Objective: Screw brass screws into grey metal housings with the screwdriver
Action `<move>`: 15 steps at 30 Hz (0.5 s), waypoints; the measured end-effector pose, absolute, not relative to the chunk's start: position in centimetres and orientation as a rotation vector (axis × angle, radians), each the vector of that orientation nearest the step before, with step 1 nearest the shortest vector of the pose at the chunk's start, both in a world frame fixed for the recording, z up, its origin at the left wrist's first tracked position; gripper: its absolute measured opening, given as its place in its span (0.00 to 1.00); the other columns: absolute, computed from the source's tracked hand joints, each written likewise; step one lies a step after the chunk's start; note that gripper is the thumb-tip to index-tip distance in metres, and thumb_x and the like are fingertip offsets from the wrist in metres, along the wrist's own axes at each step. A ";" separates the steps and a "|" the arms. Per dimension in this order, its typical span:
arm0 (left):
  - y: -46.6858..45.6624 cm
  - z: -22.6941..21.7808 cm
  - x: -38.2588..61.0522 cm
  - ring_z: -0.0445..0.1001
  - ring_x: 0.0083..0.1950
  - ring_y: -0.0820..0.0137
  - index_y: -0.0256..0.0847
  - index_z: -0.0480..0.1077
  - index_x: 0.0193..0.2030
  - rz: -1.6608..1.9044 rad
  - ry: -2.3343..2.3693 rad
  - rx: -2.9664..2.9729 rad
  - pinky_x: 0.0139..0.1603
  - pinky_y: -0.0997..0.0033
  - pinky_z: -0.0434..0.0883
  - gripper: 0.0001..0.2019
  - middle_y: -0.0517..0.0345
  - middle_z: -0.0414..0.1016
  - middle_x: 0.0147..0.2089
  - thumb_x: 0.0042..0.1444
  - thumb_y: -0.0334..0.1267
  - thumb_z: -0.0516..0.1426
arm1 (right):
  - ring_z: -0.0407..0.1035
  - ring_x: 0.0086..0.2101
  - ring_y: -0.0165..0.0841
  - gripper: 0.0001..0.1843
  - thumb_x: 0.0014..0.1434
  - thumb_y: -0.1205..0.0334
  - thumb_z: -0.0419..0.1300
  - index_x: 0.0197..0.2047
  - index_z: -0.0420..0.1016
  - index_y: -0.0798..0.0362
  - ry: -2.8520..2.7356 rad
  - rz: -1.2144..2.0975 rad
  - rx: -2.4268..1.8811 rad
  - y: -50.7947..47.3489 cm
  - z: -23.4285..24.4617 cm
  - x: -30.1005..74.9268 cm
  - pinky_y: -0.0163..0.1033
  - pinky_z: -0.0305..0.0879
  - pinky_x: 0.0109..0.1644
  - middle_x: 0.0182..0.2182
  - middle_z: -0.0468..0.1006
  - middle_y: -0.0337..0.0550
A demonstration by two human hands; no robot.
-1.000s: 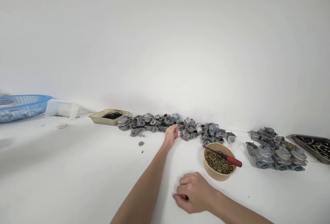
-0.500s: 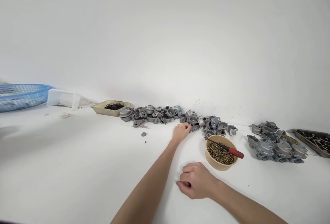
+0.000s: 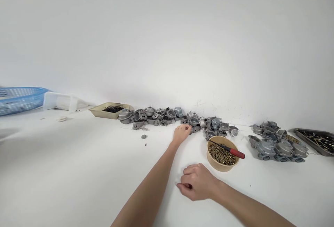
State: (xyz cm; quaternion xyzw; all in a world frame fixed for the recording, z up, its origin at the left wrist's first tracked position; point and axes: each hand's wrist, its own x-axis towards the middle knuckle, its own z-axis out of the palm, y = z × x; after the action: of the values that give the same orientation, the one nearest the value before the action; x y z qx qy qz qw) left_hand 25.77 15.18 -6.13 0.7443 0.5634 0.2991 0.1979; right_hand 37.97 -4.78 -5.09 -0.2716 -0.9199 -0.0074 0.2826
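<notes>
My left hand [image 3: 182, 132] is stretched far out over the white table [image 3: 78, 171], its fingers curled onto a grey cast-metal part at the near edge of the long pile of metal parts [image 3: 167, 115] along the wall. My right hand [image 3: 197, 182] rests low on the table nearer to me, fingers curled under in a loose fist; whether anything is in it stays hidden. Just right of both hands stands a tan bowl of brass screws [image 3: 221, 154] with a red-handled screwdriver [image 3: 233, 152] lying across its rim.
A second heap of grey housings [image 3: 278, 143] lies at the right, beside a dark tray of small hardware [image 3: 317, 140]. A beige tray with black rings [image 3: 111, 110] sits left of the pile. A blue basket [image 3: 19, 98] and a white container [image 3: 58, 101] stand far left.
My left hand has moved right along the pile and closed its fingers on a part. My right hand has barely shifted.
</notes>
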 end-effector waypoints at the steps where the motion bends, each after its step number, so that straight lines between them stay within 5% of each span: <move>1: 15.2 -6.1 25.8 0.78 0.52 0.60 0.39 0.74 0.57 0.830 1.582 2.088 0.53 0.54 0.80 0.14 0.49 0.76 0.57 0.72 0.44 0.60 | 0.55 0.20 0.29 0.22 0.62 0.64 0.61 0.19 0.59 0.51 -2.461 -0.028 -0.714 -4.7 -4.9 37.7 0.36 0.47 0.23 0.17 0.62 0.33; 6: 15.3 -6.0 25.8 0.78 0.52 0.59 0.39 0.73 0.58 0.794 1.606 2.108 0.53 0.54 0.80 0.14 0.48 0.76 0.57 0.71 0.44 0.61 | 0.61 0.22 0.29 0.21 0.67 0.57 0.58 0.21 0.66 0.50 -2.427 -0.082 -0.505 -4.7 -2.7 32.4 0.36 0.56 0.25 0.20 0.67 0.34; 8: 15.4 -6.0 25.8 0.78 0.52 0.59 0.39 0.73 0.58 0.783 1.610 2.114 0.53 0.54 0.80 0.15 0.48 0.76 0.57 0.71 0.44 0.61 | 0.68 0.26 0.31 0.17 0.66 0.55 0.60 0.26 0.71 0.49 -2.423 -0.077 -0.389 -5.1 -1.6 29.0 0.37 0.66 0.33 0.23 0.71 0.35; 12: 15.4 -5.9 25.7 0.78 0.52 0.60 0.39 0.73 0.57 0.758 1.612 2.125 0.53 0.54 0.80 0.14 0.49 0.76 0.57 0.72 0.44 0.60 | 0.76 0.44 0.31 0.12 0.66 0.47 0.66 0.45 0.80 0.45 -2.453 0.120 -0.344 -6.1 -0.3 23.2 0.38 0.69 0.55 0.47 0.81 0.36; 15: 15.4 -5.9 25.5 0.79 0.51 0.60 0.39 0.73 0.58 0.745 1.613 2.134 0.52 0.55 0.80 0.14 0.49 0.76 0.57 0.71 0.44 0.60 | 0.76 0.51 0.31 0.13 0.70 0.50 0.64 0.53 0.80 0.45 -2.707 0.155 -0.236 -6.2 -0.2 21.5 0.37 0.69 0.57 0.57 0.80 0.34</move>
State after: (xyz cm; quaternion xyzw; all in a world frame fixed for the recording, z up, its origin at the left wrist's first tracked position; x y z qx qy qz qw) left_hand 25.49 15.43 -5.85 0.7558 0.5712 0.2637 0.1814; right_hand 21.50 -6.24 -0.22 -0.0849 -0.9727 0.0558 0.2085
